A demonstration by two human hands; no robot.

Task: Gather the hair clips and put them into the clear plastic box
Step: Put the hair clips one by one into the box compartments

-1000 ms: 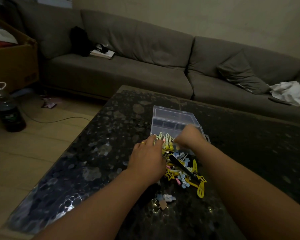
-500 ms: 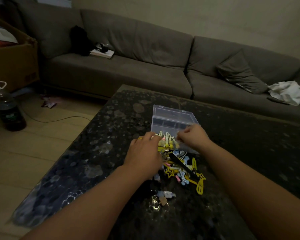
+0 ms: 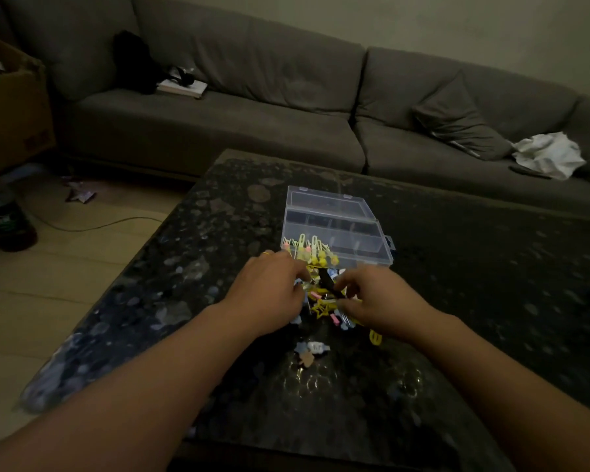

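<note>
A clear plastic box (image 3: 341, 229) lies open on the dark table (image 3: 218, 233), its lid folded back. Several yellow hair clips (image 3: 309, 250) sit in its near left compartment and stick up over the rim. Just in front of the box is a pile of coloured hair clips (image 3: 322, 310), yellow, pink, blue and black. My left hand (image 3: 269, 294), with a ring on one finger, curls over the pile's left side, its fingertips hidden among the clips. My right hand (image 3: 382, 301) is at the right side, fingers and thumb curled round a black clip (image 3: 331, 286).
A few small clips (image 3: 312, 349) lie apart, nearer to me. A grey sofa (image 3: 252, 131) runs behind the table, with a cushion (image 3: 457, 120) and a white cloth (image 3: 549, 155) on it. On the floor at left stand a bottle (image 3: 4, 216) and a cardboard box (image 3: 11, 107).
My right hand has drawn back from the box to the pile and closed on a black clip. My left hand has stayed on the pile's left side.
</note>
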